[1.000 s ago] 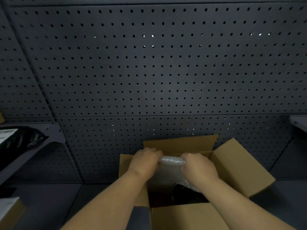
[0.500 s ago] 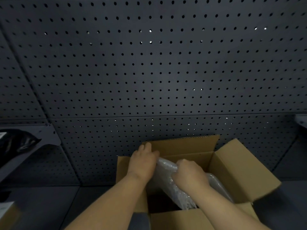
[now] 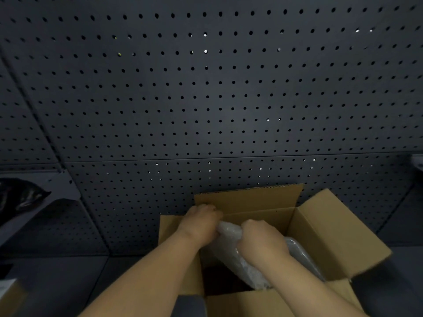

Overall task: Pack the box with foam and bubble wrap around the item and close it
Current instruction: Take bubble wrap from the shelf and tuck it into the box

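An open brown cardboard box [image 3: 325, 234] stands low in the view with all flaps up or folded outward. Inside it a clear bubble-wrapped bundle [image 3: 231, 255] leans slanted from the upper left down toward the front right. My left hand [image 3: 199, 223] grips the bundle's upper end at the box's left wall. My right hand [image 3: 261, 243] grips the wrap just to the right of it, over the middle of the bundle. The box's bottom is dark and what lies there is hidden.
A dark grey pegboard wall [image 3: 217, 99] rises directly behind the box. A grey shelf [image 3: 55, 191] at the left carries a black glossy bag [image 3: 20, 197]. A cardboard corner with a white label [image 3: 9, 294] sits at the lower left on the grey surface.
The bubble-wrapped bundle tipped from held level between both hands to slanting down into the box. Both hands sank lower with it, and the view shifted slightly upward.
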Demonstrator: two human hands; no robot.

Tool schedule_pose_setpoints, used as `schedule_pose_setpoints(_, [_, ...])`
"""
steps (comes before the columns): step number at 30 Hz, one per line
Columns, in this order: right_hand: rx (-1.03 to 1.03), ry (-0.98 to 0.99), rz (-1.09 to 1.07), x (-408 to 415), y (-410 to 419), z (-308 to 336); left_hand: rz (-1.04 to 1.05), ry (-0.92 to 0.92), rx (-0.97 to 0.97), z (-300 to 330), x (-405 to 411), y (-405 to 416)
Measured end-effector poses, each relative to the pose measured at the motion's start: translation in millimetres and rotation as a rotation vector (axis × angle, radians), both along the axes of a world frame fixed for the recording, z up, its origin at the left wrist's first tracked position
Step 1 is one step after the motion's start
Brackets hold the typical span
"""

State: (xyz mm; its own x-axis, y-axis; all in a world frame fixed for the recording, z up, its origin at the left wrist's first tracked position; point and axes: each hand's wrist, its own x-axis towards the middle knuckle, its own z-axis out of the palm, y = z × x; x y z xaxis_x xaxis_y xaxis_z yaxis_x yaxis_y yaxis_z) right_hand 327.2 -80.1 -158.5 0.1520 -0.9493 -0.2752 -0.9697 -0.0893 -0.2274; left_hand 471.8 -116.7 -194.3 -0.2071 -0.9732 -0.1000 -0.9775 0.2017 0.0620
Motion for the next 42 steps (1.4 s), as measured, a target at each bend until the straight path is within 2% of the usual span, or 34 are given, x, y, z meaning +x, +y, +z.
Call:
schedule_pose_setpoints(3, [-0.082,0.001,-0.011,-6,-4,5,0.047,0.088,0.016,4,1,0])
schedule_pose_setpoints(9, [-0.08,0.024,-0.056,-5,-11,12,0.166,0.298,0.035,7,-6,9])
schedule_pose_setpoints(14, [-0.243,-0.166,-0.171,-5,-6,4,0.218,0.431,0.091,-1,-18,18])
schedule_pose_setpoints(17, [-0.261,-0.332,-0.218,-3,-7,-6,0.288,0.543,0.114,-3,-20,22])
schedule_pose_setpoints(20, [-0.136,-0.646,-0.27,0,-11,-15,0.428,0.753,0.127,-3,-17,27])
schedule_pose_setpoints(24, [0.244,-1.195,-0.386,7,-5,-20,0.627,1.193,0.245,2,-21,43])
schedule_pose_setpoints(25, [0.295,-1.259,-0.398,9,-3,-20,0.637,1.288,0.291,3,-24,47])
schedule_pose_setpoints(28, [0.336,-1.252,-0.395,12,-2,-23,0.575,1.508,0.417,10,-28,59])
schedule_pose_setpoints(30, [0.345,-1.257,-0.411,10,-3,-24,0.538,1.564,0.45,13,-27,63])
schedule_pose_setpoints(33, [0.402,-1.263,-0.395,5,-7,-28,0.522,1.493,0.452,15,-21,66])
schedule_pose_setpoints(36, [0.369,-1.204,-0.359,5,-10,-30,0.509,1.306,0.413,9,-13,63])
schedule_pose_setpoints(42, [-0.115,-0.644,-0.204,13,-5,-21,0.281,0.409,-0.081,-2,7,64])
